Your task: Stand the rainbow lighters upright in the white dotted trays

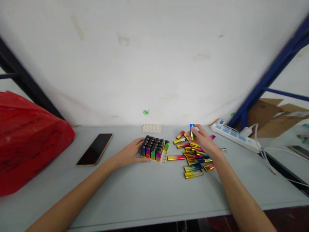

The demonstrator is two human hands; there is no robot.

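Note:
My left hand [131,153] is wrapped round the left side of a white tray [164,158] with pockets, thumb along its front edge. Several lighters [153,153] with black tops and shiny coloured bodies stand upright in it, close together. A green-yellow lighter [166,146] stands in the last column at the right, with bare pockets in front of it. Above a loose pile of shiny lighters [193,158], my right hand [200,137] pinches a blue lighter [191,129], held roughly upright. Its lower end is partly hidden by the fingers.
A second white pocketed tray [152,128] lies against the wall. A phone [95,149] and a red plastic bag [31,138] are at the left. At the right are a power strip [235,135] with white cables, a blue metal frame [265,77] and a cardboard box [272,117].

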